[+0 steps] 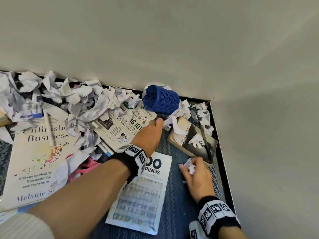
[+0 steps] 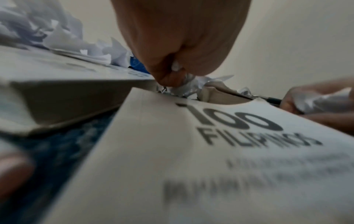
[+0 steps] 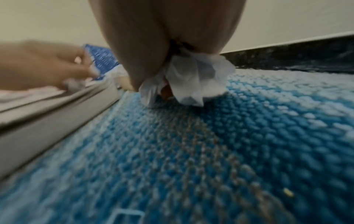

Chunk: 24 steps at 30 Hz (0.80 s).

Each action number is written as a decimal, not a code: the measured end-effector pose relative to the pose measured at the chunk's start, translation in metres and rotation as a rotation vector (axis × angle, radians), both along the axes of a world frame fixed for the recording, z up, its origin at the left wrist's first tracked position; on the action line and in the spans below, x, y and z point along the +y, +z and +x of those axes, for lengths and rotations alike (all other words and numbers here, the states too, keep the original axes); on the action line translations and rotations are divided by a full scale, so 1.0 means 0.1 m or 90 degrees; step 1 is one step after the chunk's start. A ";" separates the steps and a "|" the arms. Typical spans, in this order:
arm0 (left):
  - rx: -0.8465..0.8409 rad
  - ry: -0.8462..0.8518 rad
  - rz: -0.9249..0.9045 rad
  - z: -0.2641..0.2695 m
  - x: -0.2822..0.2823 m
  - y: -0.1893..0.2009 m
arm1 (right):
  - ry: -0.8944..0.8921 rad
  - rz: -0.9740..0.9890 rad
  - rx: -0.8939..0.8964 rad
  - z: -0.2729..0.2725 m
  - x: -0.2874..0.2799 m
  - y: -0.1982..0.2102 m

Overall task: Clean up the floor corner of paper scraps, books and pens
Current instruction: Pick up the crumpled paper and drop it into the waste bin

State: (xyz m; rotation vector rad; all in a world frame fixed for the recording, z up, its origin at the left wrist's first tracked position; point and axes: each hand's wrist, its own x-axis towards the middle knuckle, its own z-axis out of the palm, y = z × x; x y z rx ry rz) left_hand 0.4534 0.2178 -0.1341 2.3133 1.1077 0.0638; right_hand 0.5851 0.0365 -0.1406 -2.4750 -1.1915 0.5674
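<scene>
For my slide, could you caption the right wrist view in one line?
The right hand grips crumpled paper scraps just above the blue carpet, beside a book's edge.

Book covers read "Unfinished Business" [image 1: 39, 152], "100 FILIPINOS" [image 2: 220, 151], "101" [image 1: 124, 128].

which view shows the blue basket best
The head view: the blue basket lies tipped on its side by the wall, lattice and rim clear. The right wrist view shows a blurred patch; the left wrist view only a blue sliver.
</scene>
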 end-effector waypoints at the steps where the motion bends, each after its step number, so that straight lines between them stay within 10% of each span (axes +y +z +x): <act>1: -0.017 0.023 0.000 0.02 0.03 0.02 | 0.026 -0.026 -0.005 -0.02 0.02 -0.02; 12: 0.000 -0.035 0.167 0.56 0.12 0.09 | 0.215 -0.177 -0.188 -0.05 0.15 0.01; 19: 0.058 -0.094 0.124 0.78 0.03 -0.03 | 0.030 0.140 -0.056 0.28 0.47 0.30; 24: 0.119 -0.064 0.135 0.83 0.06 -0.11 | -0.008 -0.020 -0.034 0.50 0.78 0.25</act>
